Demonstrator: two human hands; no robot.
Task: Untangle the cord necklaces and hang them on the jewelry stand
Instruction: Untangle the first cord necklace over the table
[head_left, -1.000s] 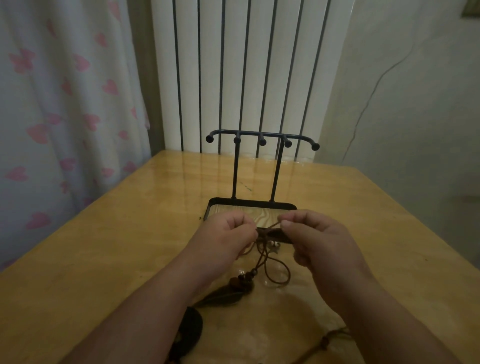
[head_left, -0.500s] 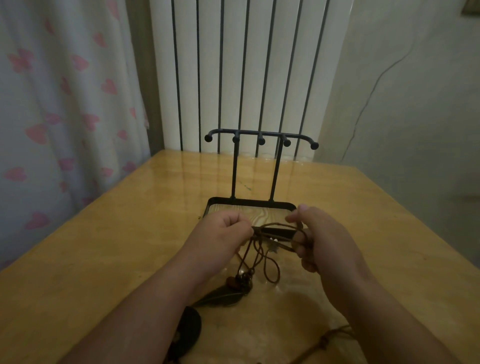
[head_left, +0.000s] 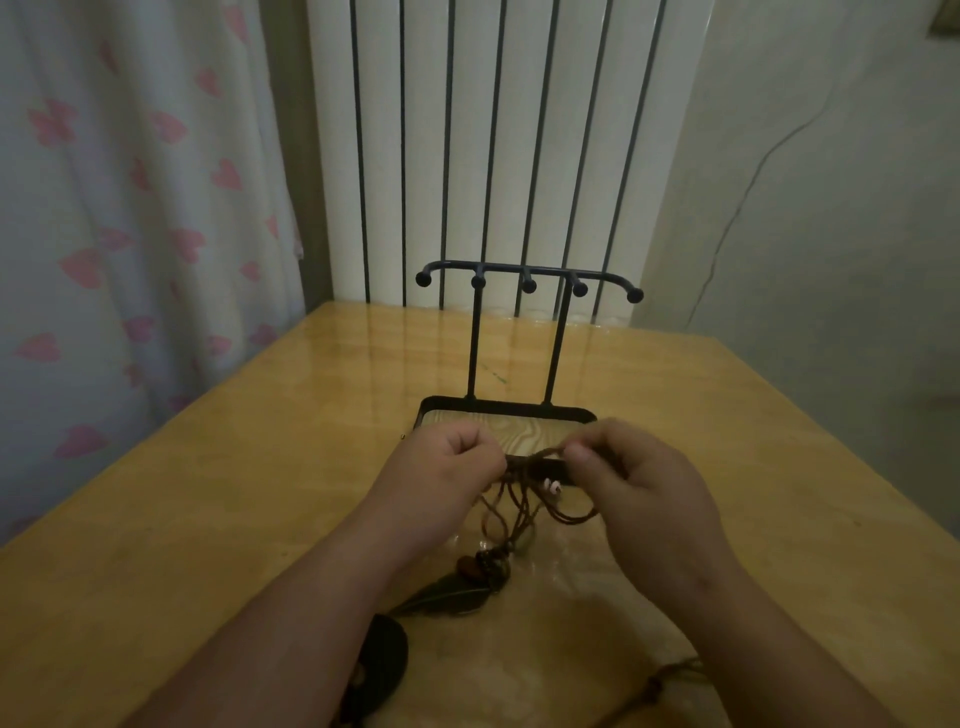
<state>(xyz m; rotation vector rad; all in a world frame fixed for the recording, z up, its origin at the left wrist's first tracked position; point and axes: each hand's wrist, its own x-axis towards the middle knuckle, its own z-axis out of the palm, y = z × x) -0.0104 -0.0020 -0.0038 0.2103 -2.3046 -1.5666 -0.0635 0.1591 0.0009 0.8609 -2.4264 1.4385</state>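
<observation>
Brown cord necklaces hang in a tangle between my hands, just in front of the black jewelry stand. My left hand grips one end of the bundle in a closed fist. My right hand pinches a cord strand between thumb and fingers. Loops droop down to a beaded knot and a dark feather pendant lying on the table. The stand's hooks carry nothing, and its tray base lies partly behind my hands.
The wooden table reaches a white radiator at the back, with a heart-print curtain on the left. A dark round pendant lies under my left forearm. Another cord piece lies at the lower right.
My right hand has shifted its hold from fingers wrapped round the cords to a thumb-and-finger pinch on one strand. The hanging loops have spread a little. My left hand has barely moved.
</observation>
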